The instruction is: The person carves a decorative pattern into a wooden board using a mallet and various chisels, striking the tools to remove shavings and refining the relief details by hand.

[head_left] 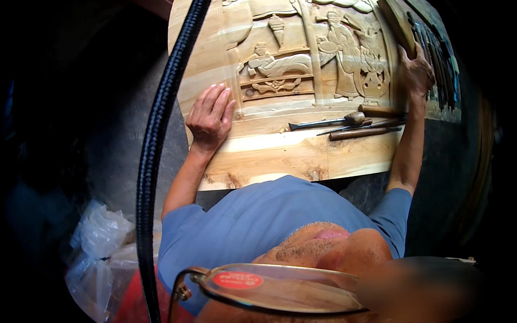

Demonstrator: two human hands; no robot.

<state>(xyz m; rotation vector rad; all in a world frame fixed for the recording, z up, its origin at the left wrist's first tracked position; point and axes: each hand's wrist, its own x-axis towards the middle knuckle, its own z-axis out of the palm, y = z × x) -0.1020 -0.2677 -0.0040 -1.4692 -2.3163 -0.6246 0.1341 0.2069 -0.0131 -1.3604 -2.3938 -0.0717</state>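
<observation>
A pale wooden panel (269,156) carved in relief lies in front of me, with a reclining robed figure (280,65) and a standing figure (344,59) on it. My left hand (210,113) rests on the panel's left part, fingers stretched out and holding nothing. At the far right edge, my right hand (417,72) is closed round the near end of a long, club-like wooden mallet (397,24). A chisel (326,123) with a rounded wooden handle lies on the panel's near right part. Beside it are a brown-handled carving tool (358,133) and a thick wooden handle (381,111).
Many slim carving tools (439,64) lie in a row at the right, beyond my right hand. A black braided cable (156,118) runs down across the left of the view. Clear plastic bags (102,237) sit at the lower left, by something red (140,296).
</observation>
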